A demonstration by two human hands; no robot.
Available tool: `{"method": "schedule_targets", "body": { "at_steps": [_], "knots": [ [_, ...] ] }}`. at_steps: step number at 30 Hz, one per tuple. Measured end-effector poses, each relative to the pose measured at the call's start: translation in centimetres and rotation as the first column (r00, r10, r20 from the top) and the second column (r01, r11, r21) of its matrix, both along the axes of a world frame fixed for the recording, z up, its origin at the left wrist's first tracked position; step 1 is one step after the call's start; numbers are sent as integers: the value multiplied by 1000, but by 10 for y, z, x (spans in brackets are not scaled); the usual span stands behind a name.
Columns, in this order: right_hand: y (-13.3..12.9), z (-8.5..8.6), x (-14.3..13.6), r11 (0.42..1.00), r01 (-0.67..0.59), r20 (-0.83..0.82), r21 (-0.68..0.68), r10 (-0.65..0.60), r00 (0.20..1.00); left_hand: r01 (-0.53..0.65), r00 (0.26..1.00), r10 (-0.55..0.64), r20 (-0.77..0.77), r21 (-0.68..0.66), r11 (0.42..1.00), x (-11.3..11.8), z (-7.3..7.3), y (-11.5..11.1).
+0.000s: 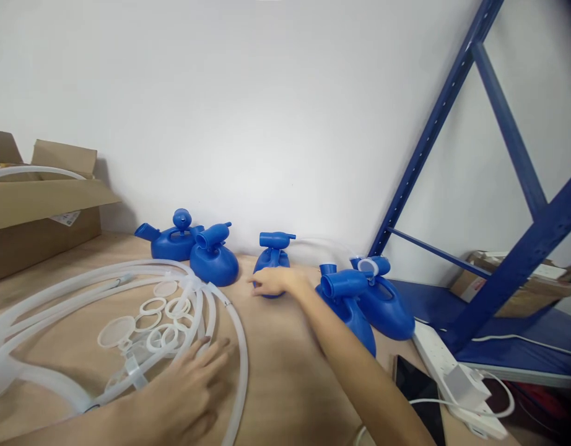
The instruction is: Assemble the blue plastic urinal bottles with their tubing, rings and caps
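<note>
My right hand reaches forward across the table and is closed at the front of a blue plastic urinal bottle. It covers most of the bottle's lower body. A blue spout piece sits crosswise on top of this bottle. My left hand is nearer to me, slightly blurred, with its fingers apart. It is over the edge of a coil of translucent white tubing and seems to hold nothing. White rings and a translucent round cap lie inside the coil.
Blue bottles stand at the left, one beside another, and two more at the right. An open cardboard box is at far left. A power strip, dark phone and blue shelf frame are right.
</note>
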State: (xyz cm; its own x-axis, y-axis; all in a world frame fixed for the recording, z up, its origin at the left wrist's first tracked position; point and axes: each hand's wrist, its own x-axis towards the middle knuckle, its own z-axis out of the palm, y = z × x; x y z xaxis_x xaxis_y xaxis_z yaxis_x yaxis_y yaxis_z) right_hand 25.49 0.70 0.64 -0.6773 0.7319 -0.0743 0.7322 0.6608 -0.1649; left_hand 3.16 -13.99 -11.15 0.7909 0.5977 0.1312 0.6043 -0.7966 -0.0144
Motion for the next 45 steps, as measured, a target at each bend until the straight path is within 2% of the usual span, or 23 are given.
{"method": "schedule_targets", "body": {
  "at_steps": [2, 3, 4, 6, 7, 8, 9, 11, 13, 15, 17, 19, 22, 26, 29, 32, 35, 37, 41, 45],
  "knots": [
    [-19, 20, 45, 992, 114, -3, 53, -114, 993, -85, 996, 85, -6, 18, 996, -11, -10, 14],
    [-30, 28, 69, 976, 186, -33, 109, -184, 982, -119, 993, 119, -3, 25, 993, -14, -11, 21],
    [-40, 33, 94, 932, 299, -104, 203, -284, 953, -143, 990, 143, 2, 33, 989, -16, -8, 28],
    [-57, 35, 140, 774, 553, -202, 309, -515, 833, -154, 988, 154, 13, 45, 987, -13, 3, 40],
    [-62, 32, 160, 688, 662, -229, 298, -622, 749, -147, 989, 146, 24, 56, 987, -8, 11, 46],
    [-64, 26, 178, 626, 735, -255, 260, -690, 678, -134, 991, 131, 38, 69, 989, -1, 20, 53],
    [-65, 19, 193, 612, 768, -267, 190, -720, 640, -119, 992, 114, 56, 85, 989, 9, 28, 60],
    [-60, 3, 212, 690, 724, -295, 22, -687, 664, -100, 991, 90, 95, 103, 990, 35, 43, 77],
    [-54, -10, 221, 756, 638, -369, -147, -640, 674, -93, 988, 84, 131, 66, 993, 68, 56, 98],
    [-50, -17, 222, 784, 543, -479, -302, -617, 624, -80, 968, 86, 237, -35, 996, 106, 65, 125],
    [-48, -20, 220, 787, 466, -571, -403, -615, 545, -59, 953, 75, 292, -62, 996, 146, 72, 154],
    [-46, -22, 219, 791, 435, -615, -430, -610, 500, -29, 937, 59, 345, -90, 995, 183, 75, 183],
    [-44, -25, 222, 807, 429, -628, -406, -588, 510, 16, 912, 49, 407, -154, 988, 228, 71, 217],
    [-43, -32, 230, 856, 380, -634, -349, -515, 577, 60, 902, 62, 428, -266, 962, 259, 57, 237],
    [-43, -33, 235, 880, 335, -636, -336, -475, 608, 40, 890, 107, 443, -311, 950, 258, 48, 236],
    [-37, -34, 233, 868, 413, -629, -274, -487, 606, -44, 863, 196, 466, -318, 947, 242, 46, 227],
    [-22, -45, 224, 781, 600, -665, -173, -542, 514, -131, 836, 266, 481, -296, 946, 222, 48, 217],
    [-9, -58, 216, 738, 647, -714, -191, -557, 424, -167, 821, 291, 492, -280, 945, 211, 50, 212],
    [11, -83, 203, 771, 595, -824, -228, -478, 304, -170, 795, 314, 519, -306, 937, 194, 52, 206],
    [17, -92, 199, 798, 572, -864, -191, -414, 288, -104, 786, 326, 525, -409, 907, 185, 55, 204]
  ]
}}
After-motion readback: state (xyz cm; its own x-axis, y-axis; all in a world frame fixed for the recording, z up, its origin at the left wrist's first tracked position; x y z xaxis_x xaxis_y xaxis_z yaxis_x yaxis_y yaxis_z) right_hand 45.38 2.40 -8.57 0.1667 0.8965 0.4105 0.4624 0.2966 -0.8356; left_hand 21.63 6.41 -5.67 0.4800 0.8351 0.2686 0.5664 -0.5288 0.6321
